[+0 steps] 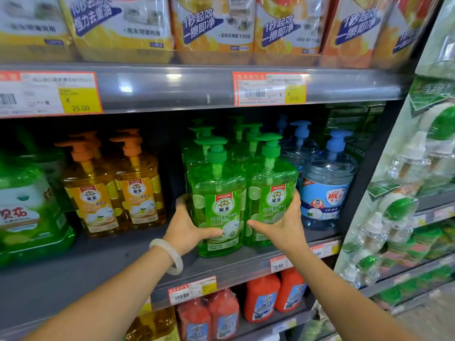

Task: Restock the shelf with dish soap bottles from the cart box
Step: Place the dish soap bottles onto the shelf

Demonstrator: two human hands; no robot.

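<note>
Both hands on the front pair of green pump bottles at the shelf edge. Left hand wraps the left green dish soap bottle, thumb across its label; right hand wraps the right green dish soap bottle likewise. Both bottles stand upright on the shelf, touching. Behind them: more green bottles, rows apparently filled. Left of them: a gap, then orange bottles. Cart box not in view; remaining stock unknown. Likely late placement.
</note>
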